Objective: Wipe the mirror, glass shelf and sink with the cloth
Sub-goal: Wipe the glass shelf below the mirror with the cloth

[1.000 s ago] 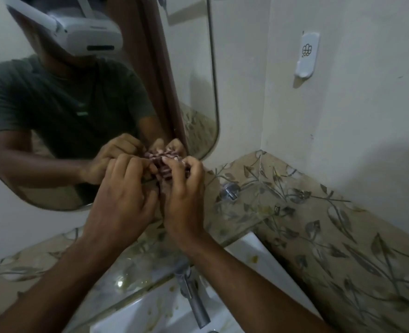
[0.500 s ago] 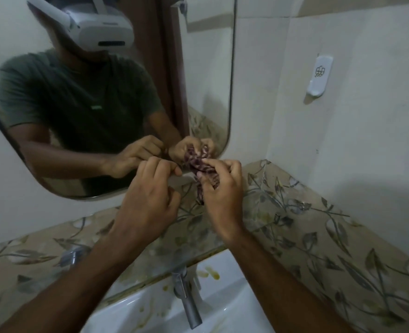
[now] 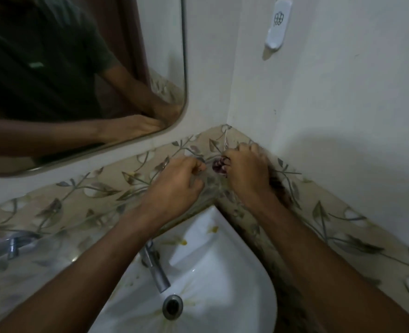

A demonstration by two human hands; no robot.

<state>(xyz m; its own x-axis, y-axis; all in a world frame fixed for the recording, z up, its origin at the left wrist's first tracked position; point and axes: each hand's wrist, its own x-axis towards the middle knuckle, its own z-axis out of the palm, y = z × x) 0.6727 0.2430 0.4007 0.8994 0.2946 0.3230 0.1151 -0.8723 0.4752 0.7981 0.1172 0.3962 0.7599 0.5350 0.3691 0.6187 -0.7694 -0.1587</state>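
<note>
A small dark red patterned cloth [image 3: 219,165] is bunched at the fingertips of my right hand [image 3: 245,171], which grips it low in the corner, over the right end of the glass shelf [image 3: 61,241]. My left hand [image 3: 177,186] is beside it, its fingers curled next to the cloth; whether they hold the cloth I cannot tell. The mirror [image 3: 83,75] hangs upper left and reflects my arms. The white sink [image 3: 205,280], stained yellow in spots, lies below my forearms.
A metal tap [image 3: 156,270] reaches over the sink above the drain [image 3: 172,306]. A metal shelf bracket [image 3: 12,243] sits at the left. Leaf-patterned tiles [image 3: 343,231] run along both walls. A white wall hook [image 3: 276,27] is mounted upper right.
Both hands have dropped from in front of the mirror's lower edge down and right into the wall corner, the cloth moving with them. The camera has tilted down, showing more of the sink.
</note>
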